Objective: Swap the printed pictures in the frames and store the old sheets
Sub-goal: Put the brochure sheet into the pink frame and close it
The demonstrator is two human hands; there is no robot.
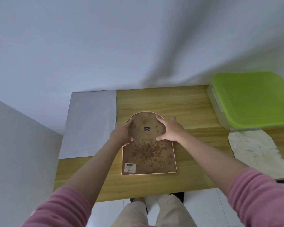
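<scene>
A: Where are the hands on it?

B: The left hand (122, 134) is on the left shoulder of the arch-topped picture frame with a mottled brown backing board (148, 148), fingers curled over its rim and thumb lying on the board. The right hand (168, 129) mirrors it on the right shoulder, fingers spread over the curved edge, thumb pressed on the board. So each grip is closed around the arched end of the frame, one per side.

A: And the frame itself?

B: Face down, flat on the yellow wooden surface (154, 102), roughly central, arch pointing away from the person. A small black hanger (146, 128) sits between the two hands, and a white barcode label (130, 167) is at the near left corner.

A: What room is around it?

B: Just left, a pale grey sheet of paper (90, 123) lies flat, its right edge beside the left hand. To the right, well apart, an arch-shaped cream printed sheet (256, 153) rests near the surface's right edge. Behind that is a clear plastic box with a lime green lid (252, 99). Bare wood shows between the frame and the far edge, and a strip between the frame and the near edge. White draped cloth (121, 46) hangs behind.
</scene>
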